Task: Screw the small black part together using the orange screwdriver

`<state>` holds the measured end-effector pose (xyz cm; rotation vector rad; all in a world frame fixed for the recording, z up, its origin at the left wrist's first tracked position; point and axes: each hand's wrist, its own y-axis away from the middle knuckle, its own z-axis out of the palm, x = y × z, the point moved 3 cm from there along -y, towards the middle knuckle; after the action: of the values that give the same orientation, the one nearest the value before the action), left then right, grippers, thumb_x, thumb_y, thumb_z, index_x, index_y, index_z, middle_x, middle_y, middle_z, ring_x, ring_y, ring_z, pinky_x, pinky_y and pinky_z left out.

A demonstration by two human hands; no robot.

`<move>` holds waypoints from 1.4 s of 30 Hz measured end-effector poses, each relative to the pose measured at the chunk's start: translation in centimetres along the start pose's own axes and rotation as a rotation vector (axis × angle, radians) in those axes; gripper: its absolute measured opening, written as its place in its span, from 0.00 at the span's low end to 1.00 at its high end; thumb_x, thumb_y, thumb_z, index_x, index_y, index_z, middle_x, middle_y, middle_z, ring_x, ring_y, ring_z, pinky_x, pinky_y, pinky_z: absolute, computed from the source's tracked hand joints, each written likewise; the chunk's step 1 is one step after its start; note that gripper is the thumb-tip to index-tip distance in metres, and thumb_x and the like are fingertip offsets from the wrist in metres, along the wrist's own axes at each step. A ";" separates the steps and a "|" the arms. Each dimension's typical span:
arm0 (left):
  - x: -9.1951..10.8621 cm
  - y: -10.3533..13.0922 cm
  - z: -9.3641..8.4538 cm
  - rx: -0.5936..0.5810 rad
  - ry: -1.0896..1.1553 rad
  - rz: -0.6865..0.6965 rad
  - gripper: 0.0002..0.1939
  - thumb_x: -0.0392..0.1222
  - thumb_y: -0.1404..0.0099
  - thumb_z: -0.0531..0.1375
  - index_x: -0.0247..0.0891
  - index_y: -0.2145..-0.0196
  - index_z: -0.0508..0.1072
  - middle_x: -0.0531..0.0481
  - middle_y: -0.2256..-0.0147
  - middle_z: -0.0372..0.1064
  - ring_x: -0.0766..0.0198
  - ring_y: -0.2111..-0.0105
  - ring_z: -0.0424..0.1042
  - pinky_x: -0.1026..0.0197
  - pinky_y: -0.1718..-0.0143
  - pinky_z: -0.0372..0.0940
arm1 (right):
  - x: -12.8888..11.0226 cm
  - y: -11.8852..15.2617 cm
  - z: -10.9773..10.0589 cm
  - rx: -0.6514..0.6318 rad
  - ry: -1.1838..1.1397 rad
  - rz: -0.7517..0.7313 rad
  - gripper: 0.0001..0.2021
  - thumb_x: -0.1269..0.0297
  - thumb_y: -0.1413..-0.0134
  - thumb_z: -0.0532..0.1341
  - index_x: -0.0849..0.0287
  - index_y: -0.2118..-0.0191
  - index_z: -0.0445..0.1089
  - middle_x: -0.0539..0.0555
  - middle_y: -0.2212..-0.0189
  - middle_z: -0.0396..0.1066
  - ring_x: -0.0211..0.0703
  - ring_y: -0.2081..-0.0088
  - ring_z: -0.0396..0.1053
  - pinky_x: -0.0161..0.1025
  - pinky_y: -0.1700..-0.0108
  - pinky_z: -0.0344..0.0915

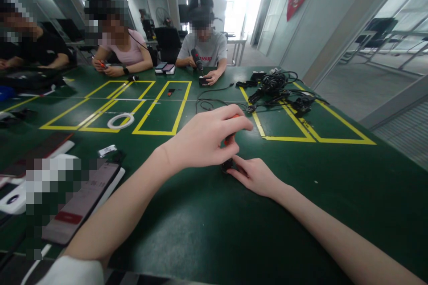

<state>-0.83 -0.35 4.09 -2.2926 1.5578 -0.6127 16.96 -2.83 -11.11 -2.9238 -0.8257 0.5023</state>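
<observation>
My left hand (209, 138) is above the middle of the table, its thumb and fingers curled around an upright orange-and-black handle (228, 140), which looks like a screwdriver's. Most of that handle is hidden by the fingers. Directly below, a small dark round part (228, 165) is pinched at its right side by my right hand (256, 176). The handle's lower end meets this part or stands just over it; I cannot tell which. What kind of part it is does not show.
Left of my arm lie a phone (83, 205) and a white device (15, 202). A white ring (121, 120) sits among yellow tape outlines (154, 133). Tangled black cables (274, 84) lie at back right. Across the green table (334, 196), one person (203, 46) holds a power drill (197, 60).
</observation>
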 end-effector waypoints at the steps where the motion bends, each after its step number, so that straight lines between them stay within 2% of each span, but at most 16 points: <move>1: 0.0 0.0 0.0 -0.004 0.019 0.000 0.16 0.32 0.32 0.54 0.36 0.50 0.75 0.42 0.47 0.72 0.59 0.53 0.75 0.59 0.52 0.69 | 0.0 0.0 0.0 0.000 0.002 0.001 0.13 0.57 0.25 0.55 0.59 0.48 0.70 0.51 0.75 0.76 0.46 0.73 0.76 0.36 0.70 0.58; 6: -0.1 -0.1 0.1 -0.013 0.097 -0.013 0.22 0.31 0.29 0.54 0.38 0.40 0.69 0.43 0.44 0.71 0.62 0.53 0.75 0.63 0.55 0.70 | 0.1 0.1 0.1 0.014 -0.005 -0.012 0.13 0.57 0.25 0.54 0.59 0.50 0.70 0.51 0.77 0.75 0.46 0.75 0.74 0.36 0.70 0.58; 9: -0.1 -0.2 0.2 -0.005 0.084 -0.014 0.21 0.35 0.27 0.55 0.39 0.38 0.68 0.43 0.44 0.70 0.63 0.54 0.75 0.64 0.58 0.69 | 0.1 0.1 0.1 0.016 -0.015 -0.020 0.13 0.57 0.25 0.54 0.59 0.49 0.70 0.51 0.77 0.75 0.46 0.76 0.74 0.37 0.70 0.58; 13: -0.2 -0.1 0.3 -0.014 0.045 -0.045 0.20 0.40 0.27 0.57 0.39 0.39 0.70 0.46 0.52 0.76 0.61 0.57 0.77 0.63 0.59 0.69 | 0.1 0.1 0.2 0.009 -0.021 -0.020 0.12 0.57 0.25 0.54 0.58 0.48 0.70 0.51 0.76 0.76 0.46 0.75 0.75 0.36 0.70 0.58; 15: -0.3 -0.1 0.3 -0.024 0.056 -0.054 0.22 0.37 0.29 0.57 0.38 0.38 0.69 0.47 0.55 0.77 0.60 0.57 0.77 0.61 0.57 0.69 | 0.1 0.1 0.2 0.006 -0.026 -0.023 0.12 0.58 0.26 0.55 0.59 0.47 0.69 0.52 0.75 0.76 0.47 0.74 0.75 0.36 0.70 0.59; 18: -0.1 -0.1 0.1 -0.022 0.138 -0.034 0.27 0.31 0.33 0.56 0.37 0.37 0.67 0.42 0.47 0.73 0.59 0.54 0.76 0.60 0.54 0.70 | 0.2 0.2 0.1 0.004 -0.029 -0.022 0.12 0.59 0.26 0.55 0.60 0.47 0.69 0.52 0.74 0.77 0.47 0.74 0.76 0.36 0.70 0.58; 20: 0.1 -0.1 0.1 -0.030 0.198 -0.020 0.27 0.30 0.33 0.56 0.38 0.37 0.67 0.41 0.44 0.72 0.60 0.53 0.75 0.61 0.54 0.70 | 0.1 0.2 0.1 0.001 -0.024 -0.019 0.12 0.59 0.26 0.56 0.59 0.46 0.69 0.51 0.75 0.76 0.46 0.74 0.75 0.36 0.70 0.58; 23: 0.3 -0.1 0.2 -0.061 0.214 -0.018 0.26 0.28 0.32 0.55 0.39 0.37 0.68 0.43 0.45 0.73 0.61 0.53 0.76 0.62 0.54 0.70 | 0.0 0.1 0.0 -0.007 -0.014 -0.019 0.12 0.59 0.26 0.56 0.58 0.46 0.69 0.51 0.74 0.77 0.46 0.73 0.76 0.36 0.70 0.58; 26: 0.4 -0.1 0.1 -0.057 0.175 -0.030 0.27 0.28 0.32 0.56 0.40 0.37 0.67 0.43 0.44 0.72 0.61 0.52 0.76 0.62 0.54 0.70 | -0.1 0.1 -0.1 -0.014 -0.001 -0.013 0.12 0.59 0.26 0.56 0.59 0.46 0.69 0.51 0.74 0.76 0.46 0.74 0.75 0.36 0.70 0.57; 29: 0.0 -0.1 0.0 -0.031 0.116 -0.059 0.27 0.31 0.31 0.58 0.41 0.36 0.67 0.43 0.43 0.72 0.61 0.54 0.76 0.62 0.55 0.70 | -0.1 0.2 -0.1 -0.014 -0.007 -0.006 0.12 0.59 0.26 0.57 0.59 0.46 0.69 0.50 0.76 0.75 0.45 0.75 0.74 0.36 0.71 0.57; 35: -0.6 -0.1 0.1 -0.039 0.023 -0.095 0.24 0.37 0.30 0.60 0.40 0.37 0.68 0.45 0.51 0.76 0.58 0.55 0.77 0.60 0.55 0.70 | -0.1 0.2 -0.1 -0.014 -0.015 -0.006 0.12 0.60 0.27 0.58 0.60 0.45 0.68 0.49 0.76 0.75 0.45 0.76 0.73 0.36 0.71 0.56; 39: -0.2 0.0 0.0 -0.101 0.108 -0.096 0.30 0.33 0.32 0.58 0.40 0.34 0.64 0.43 0.48 0.74 0.58 0.53 0.76 0.58 0.52 0.70 | -0.1 0.2 -0.1 -0.007 -0.018 -0.013 0.12 0.60 0.27 0.59 0.60 0.45 0.69 0.50 0.76 0.75 0.45 0.76 0.74 0.36 0.71 0.57; 42: -0.1 0.2 -0.2 -0.113 0.147 -0.110 0.30 0.28 0.33 0.55 0.40 0.34 0.64 0.42 0.45 0.72 0.58 0.51 0.75 0.57 0.49 0.70 | -0.1 0.2 -0.1 -0.012 -0.029 -0.010 0.12 0.60 0.27 0.58 0.60 0.45 0.69 0.50 0.77 0.75 0.44 0.77 0.73 0.35 0.71 0.56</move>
<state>-1.10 -0.32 4.19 -2.4808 1.5768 -0.7552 17.04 -3.08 -11.02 -2.9289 -0.8491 0.5424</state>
